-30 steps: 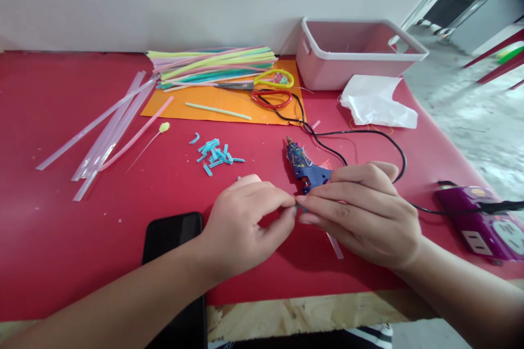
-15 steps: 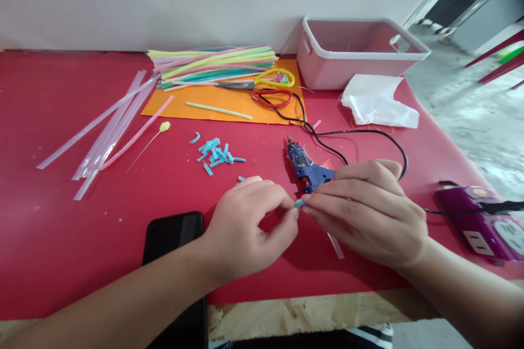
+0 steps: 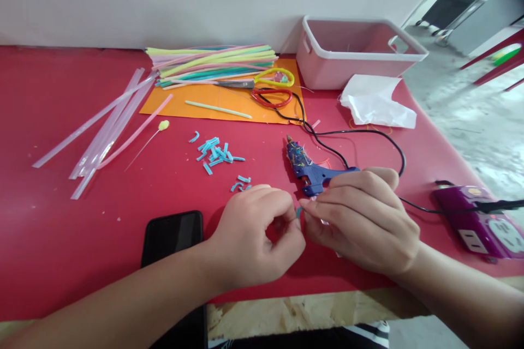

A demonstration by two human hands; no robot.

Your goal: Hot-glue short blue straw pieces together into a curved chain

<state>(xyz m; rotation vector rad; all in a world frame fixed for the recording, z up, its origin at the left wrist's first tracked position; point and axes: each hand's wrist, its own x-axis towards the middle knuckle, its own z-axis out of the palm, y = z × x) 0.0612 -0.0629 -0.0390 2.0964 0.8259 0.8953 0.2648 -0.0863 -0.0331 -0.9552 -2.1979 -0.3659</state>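
Between the fingertips of both hands is a small blue piece, partly hidden. My left hand pinches it from the left, thumb and forefinger forming a ring. On its right side, my right hand grips it between thumb and fingers. Just beyond the right hand, a blue glue gun lies on the red table. A pile of short blue pieces is left of the gun, and several more blue pieces lie just beyond my left hand.
Pipe cleaners and scissors rest on an orange sheet. Glue sticks lie left. A phone is under my left forearm. A pink basket, white paper, black cable and purple power strip are right.
Both hands have dropped slightly and the blue piece has turned more upright between them. The small blue pieces beyond my left hand and more of the glue gun's handle have come into view.
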